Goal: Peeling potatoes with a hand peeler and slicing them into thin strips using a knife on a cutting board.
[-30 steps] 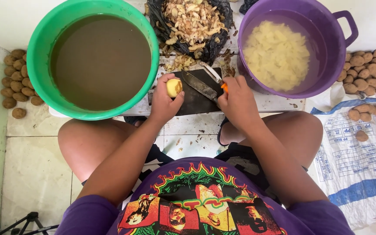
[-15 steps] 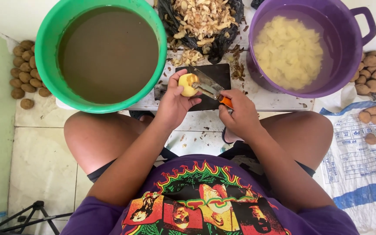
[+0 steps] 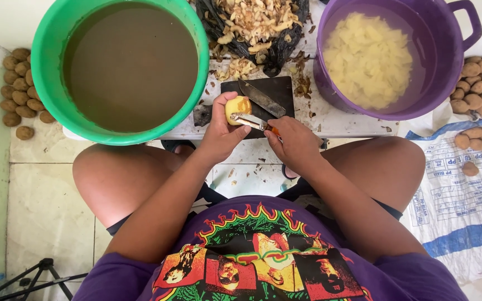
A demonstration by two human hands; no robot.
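Potato [image 3: 237, 107], small, half peeled and yellow, sits in the left hand [image 3: 218, 134] over the near edge of the dark board [image 3: 277, 89] on the desk [image 3: 336, 120], pinched between thumb and fingers, while the right hand [image 3: 294, 142] is clenched on the orange handle of a peeler [image 3: 250, 120] whose blade lies against it. It looks firm and light but probably wet and slippery where bare, so a grip across its ends, clear of the blade, seems safest. Most of the peeler's handle is hidden in the fist, the far side of the potato cannot be seen, and the murky water in the green tub [image 3: 46, 83] hides whatever lies in it.
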